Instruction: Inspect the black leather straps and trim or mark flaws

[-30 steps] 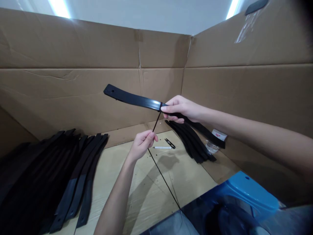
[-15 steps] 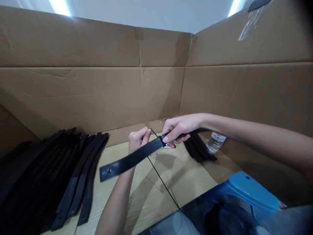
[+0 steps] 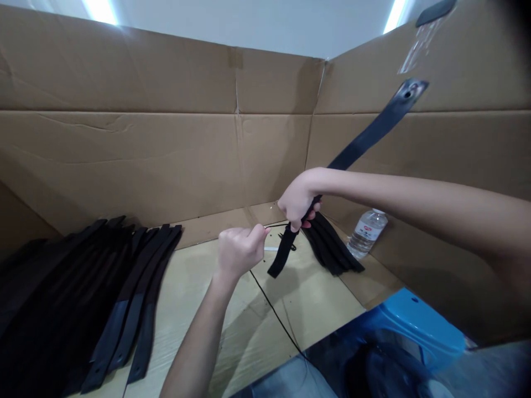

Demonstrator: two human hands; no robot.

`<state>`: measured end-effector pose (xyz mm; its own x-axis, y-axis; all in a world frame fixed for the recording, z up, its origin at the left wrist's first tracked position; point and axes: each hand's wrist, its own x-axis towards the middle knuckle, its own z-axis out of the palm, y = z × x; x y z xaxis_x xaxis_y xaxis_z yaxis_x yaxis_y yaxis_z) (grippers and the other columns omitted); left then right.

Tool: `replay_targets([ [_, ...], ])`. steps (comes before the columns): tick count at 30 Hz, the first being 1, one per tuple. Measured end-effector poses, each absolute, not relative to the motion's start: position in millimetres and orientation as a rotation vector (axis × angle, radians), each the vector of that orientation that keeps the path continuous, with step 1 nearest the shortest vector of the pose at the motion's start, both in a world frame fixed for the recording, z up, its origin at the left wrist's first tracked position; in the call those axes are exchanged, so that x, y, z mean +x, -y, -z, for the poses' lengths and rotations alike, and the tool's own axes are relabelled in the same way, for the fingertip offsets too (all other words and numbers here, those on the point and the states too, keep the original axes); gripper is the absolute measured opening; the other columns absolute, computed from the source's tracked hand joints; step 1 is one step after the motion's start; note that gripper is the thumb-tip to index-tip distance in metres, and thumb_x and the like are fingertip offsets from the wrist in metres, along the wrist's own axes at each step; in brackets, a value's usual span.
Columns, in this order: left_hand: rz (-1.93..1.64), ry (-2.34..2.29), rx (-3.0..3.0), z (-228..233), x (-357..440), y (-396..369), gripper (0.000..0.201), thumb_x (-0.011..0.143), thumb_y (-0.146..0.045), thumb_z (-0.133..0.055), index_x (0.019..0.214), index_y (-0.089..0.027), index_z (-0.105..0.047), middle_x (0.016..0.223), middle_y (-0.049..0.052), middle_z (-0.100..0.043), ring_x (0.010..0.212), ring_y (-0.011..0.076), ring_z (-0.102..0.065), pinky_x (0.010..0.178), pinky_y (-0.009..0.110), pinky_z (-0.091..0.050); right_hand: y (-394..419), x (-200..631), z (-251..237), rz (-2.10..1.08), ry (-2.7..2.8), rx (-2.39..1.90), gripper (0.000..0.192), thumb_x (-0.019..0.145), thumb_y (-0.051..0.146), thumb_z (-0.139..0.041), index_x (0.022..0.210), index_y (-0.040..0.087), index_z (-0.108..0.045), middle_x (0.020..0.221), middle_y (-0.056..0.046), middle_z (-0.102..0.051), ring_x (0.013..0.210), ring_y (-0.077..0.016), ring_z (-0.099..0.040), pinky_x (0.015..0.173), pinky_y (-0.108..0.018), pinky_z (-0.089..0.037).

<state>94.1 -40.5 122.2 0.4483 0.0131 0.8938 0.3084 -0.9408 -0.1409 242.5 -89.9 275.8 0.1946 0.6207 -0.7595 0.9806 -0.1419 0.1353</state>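
Note:
My right hand (image 3: pixel 301 196) is closed around a long, flat, curved black strip (image 3: pixel 365 138). The strip's smooth end, with a hole in it, points up to the right, and a darker end hangs down toward the table. My left hand (image 3: pixel 240 251) is a fist gripping a thin black cord (image 3: pixel 274 309). A short length of that cord stretches tight from the left fist to the strip beside my right fingers. The rest trails below the left hand to the table's front edge. Under the strip lie a small white piece (image 3: pixel 271 249) and a small dark object I cannot make out.
Many similar black strips (image 3: pixel 136 309) lie piled on the left of the table. Several more dark strips (image 3: pixel 334 249) lie at right, beside a water bottle (image 3: pixel 367 232). Cardboard walls (image 3: pixel 166 155) enclose the back and sides. A blue plastic stool (image 3: pixel 423 320) stands at lower right.
The strip has swung round: its holed smooth end pointed lower left and now points upper right. My left fist has come out from behind it, still gripping the cord.

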Motion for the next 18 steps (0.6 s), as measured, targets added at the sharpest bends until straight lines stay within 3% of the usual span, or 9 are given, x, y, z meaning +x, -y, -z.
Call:
replay_targets([
  [5,1.588,0.320,-2.420,-123.3,94.8,41.3,0.037,0.090,-0.022,-0.054,0.055,-0.018,-0.041,0.040,-0.006,-0.033,0.036,0.0080,-0.029,0.044,0.026,-0.014,89.7,227.4,-280.5,0.271,-1.691,2.002,0.020,0.080,0.029,-0.064,0.070,0.012,-0.069,0.058,-0.004,-0.057,0.044,-0.0142,-0.048,0.048,-0.029,-0.034],
  [8,1.706,0.405,-2.528,-124.3,92.6,38.9,0.036,0.090,-0.021,-0.053,0.056,-0.017,-0.043,0.042,-0.007,-0.031,0.037,0.0068,-0.029,0.043,0.024,-0.017,94.8,227.7,-276.5,-0.112,-1.877,2.089,0.026,0.082,0.034,-0.062,0.085,0.011,-0.073,0.074,-0.012,-0.067,0.060,-0.0234,-0.061,0.054,-0.032,-0.039],
  [11,1.875,0.503,-2.702,-129.4,88.5,37.9,0.036,0.091,-0.022,-0.052,0.056,-0.017,-0.045,0.044,-0.007,-0.031,0.038,0.0059,-0.030,0.043,0.023,-0.021,101.1,232.0,-268.8,-0.412,-2.048,2.097,0.032,0.086,0.036,-0.056,0.097,0.011,-0.073,0.083,-0.016,-0.070,0.071,-0.0278,-0.066,0.056,-0.033,-0.041],
  [18,2.422,0.576,-3.024,-140.5,77.1,32.9,0.042,0.094,-0.031,-0.052,0.055,-0.016,-0.047,0.048,-0.005,-0.033,0.044,0.0069,-0.029,0.045,0.023,-0.022,109.6,232.4,-251.3,-0.735,-2.165,1.995,0.031,0.091,0.034,-0.052,0.093,0.013,-0.074,0.081,-0.016,-0.072,0.075,-0.0308,-0.069,0.057,-0.032,-0.041],
])
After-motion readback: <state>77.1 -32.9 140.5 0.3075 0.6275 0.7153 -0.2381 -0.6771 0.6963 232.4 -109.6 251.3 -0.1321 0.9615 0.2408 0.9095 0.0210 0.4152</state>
